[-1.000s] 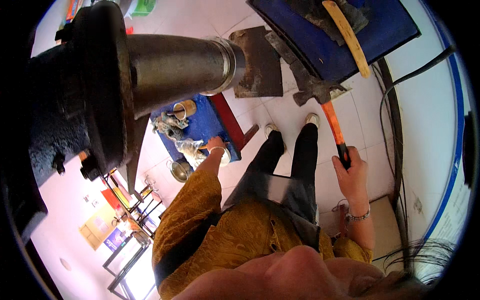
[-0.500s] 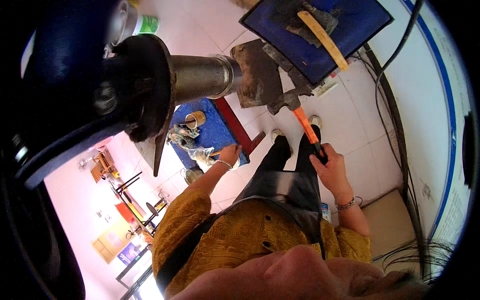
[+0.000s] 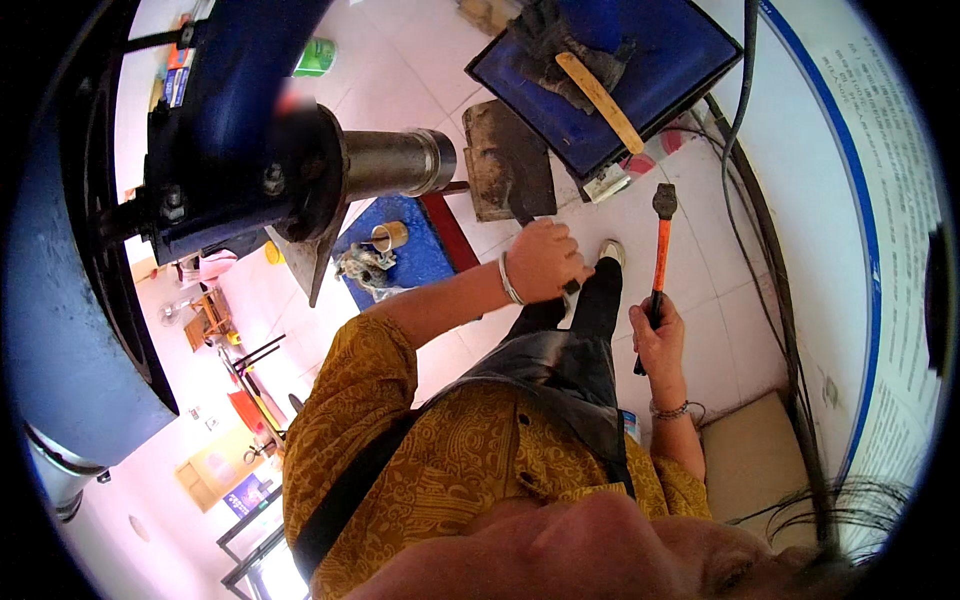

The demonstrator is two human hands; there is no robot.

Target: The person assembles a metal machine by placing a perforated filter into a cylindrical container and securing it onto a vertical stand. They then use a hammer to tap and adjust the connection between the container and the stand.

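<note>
My right hand [image 3: 660, 345] is closed round the black grip of a hammer [image 3: 662, 245] with an orange shaft, its dark head raised. My left hand [image 3: 545, 260] is closed round a dark, narrow bar [image 3: 521, 208]; one end shows above the fist and another bit below it, the rest hidden by my fingers. Up and to the left of that fist, a steel cylinder [image 3: 395, 162] juts sideways from a dark blue machine [image 3: 235, 170], apart from both hands. A dark brown plate [image 3: 508, 165] lies just beyond the left hand.
A blue tray [image 3: 690, 50] at the far side bears a dark glove [image 3: 545, 60] and a wooden strip [image 3: 600, 100]. On a blue-topped stand [image 3: 425, 255] are a cup [image 3: 389, 236] and crumpled plastic [image 3: 365, 268]. Black cables [image 3: 765, 230] run along the right wall.
My left hand has come up and right from the blue-topped stand and now grips the dark bar. The hammer has swung from near the brown plate to upright, further right.
</note>
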